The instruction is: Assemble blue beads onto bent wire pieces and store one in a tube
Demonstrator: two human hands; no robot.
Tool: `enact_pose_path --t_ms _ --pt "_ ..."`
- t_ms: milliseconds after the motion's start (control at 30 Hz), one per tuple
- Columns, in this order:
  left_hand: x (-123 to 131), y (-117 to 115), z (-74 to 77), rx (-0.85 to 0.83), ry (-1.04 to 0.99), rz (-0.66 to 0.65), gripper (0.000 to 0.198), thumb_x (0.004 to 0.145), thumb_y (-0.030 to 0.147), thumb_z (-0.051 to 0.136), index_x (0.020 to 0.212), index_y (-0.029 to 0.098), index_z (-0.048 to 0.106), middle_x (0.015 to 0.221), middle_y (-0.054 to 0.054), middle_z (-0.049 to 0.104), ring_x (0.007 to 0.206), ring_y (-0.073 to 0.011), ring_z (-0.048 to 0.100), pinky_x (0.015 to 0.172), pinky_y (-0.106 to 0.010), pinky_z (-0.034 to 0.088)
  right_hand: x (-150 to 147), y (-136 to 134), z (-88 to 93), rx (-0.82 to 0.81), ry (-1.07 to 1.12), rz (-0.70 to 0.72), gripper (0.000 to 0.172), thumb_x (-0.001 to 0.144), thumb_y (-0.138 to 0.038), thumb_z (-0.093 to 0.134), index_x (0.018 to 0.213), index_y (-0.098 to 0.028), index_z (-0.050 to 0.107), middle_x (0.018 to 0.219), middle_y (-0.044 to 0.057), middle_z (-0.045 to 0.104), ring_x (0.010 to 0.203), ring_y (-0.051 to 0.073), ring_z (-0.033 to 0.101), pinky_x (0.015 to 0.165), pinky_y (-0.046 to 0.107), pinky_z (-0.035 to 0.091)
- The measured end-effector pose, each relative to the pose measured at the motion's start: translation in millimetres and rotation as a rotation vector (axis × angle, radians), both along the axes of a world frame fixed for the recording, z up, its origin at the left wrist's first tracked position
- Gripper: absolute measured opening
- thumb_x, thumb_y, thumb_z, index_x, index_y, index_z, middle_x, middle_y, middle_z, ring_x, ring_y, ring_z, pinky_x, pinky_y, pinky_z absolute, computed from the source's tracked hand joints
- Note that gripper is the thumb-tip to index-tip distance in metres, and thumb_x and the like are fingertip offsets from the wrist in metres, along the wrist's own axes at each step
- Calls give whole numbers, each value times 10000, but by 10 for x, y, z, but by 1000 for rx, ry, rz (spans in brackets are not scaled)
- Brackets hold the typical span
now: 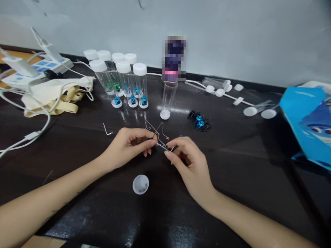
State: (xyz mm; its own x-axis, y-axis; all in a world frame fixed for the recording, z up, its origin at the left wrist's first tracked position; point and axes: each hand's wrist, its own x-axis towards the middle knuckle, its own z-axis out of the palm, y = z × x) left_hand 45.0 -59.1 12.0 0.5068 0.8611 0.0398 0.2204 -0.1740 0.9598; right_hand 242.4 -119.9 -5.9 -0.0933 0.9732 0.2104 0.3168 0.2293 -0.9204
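Above the middle of the dark table, my left hand (138, 143) is closed, pinching a small dark part (150, 138) mostly covered by the fingers. Thin bent wires (162, 129) with small red ends stick out just beyond it; whether they join the part I cannot tell. My right hand (188, 156) is closed on the bent end of a thin silver hex key (162, 147), whose long arm reaches to the left fingertips. Nearer to me stands a small white cup (141, 184) with a few tiny dark pieces inside.
Several capped clear tubes (140, 82) holding blue or green parts stand behind my left hand. An uncapped tube (169, 100) stands before a phone (174, 58). Blue and black parts (200, 122), white caps (219, 92), an L-shaped metal piece (107, 129), a cloth bag (57, 94) and a blue bag (307, 124) lie around.
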Motion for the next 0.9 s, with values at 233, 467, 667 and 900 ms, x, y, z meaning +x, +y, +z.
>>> enact_pose_path --t_ms 233,467,667,900 --pt "3 4 -9 -160 -63 25 142 860 258 650 829 131 705 611 -7 640 534 -107 564 544 -210 480 116 78 -55 505 -443 4 201 924 -104 552 1024 -230 674 962 67 595 808 179 576 724 357 491" --pt "23 -11 -34 -192 -100 21 150 856 263 654 826 127 710 615 -10 644 535 -108 571 547 -212 486 138 103 -38 508 -425 58 185 938 -112 541 996 -201 693 850 55 629 757 162 596 664 302 501" --pt "42 -24 -83 -147 -124 28 137 871 250 626 836 134 691 614 10 628 538 -104 571 554 -211 493 123 132 -23 433 -279 76 160 936 -104 549 966 -150 699 781 35 631 682 130 599 634 261 491" --pt "89 -85 -109 -14 -76 65 116 871 236 615 852 148 689 682 10 641 559 -101 586 559 -205 485 129 157 -35 293 -203 98 146 949 -122 532 973 -151 673 715 -8 630 564 87 587 593 215 479"
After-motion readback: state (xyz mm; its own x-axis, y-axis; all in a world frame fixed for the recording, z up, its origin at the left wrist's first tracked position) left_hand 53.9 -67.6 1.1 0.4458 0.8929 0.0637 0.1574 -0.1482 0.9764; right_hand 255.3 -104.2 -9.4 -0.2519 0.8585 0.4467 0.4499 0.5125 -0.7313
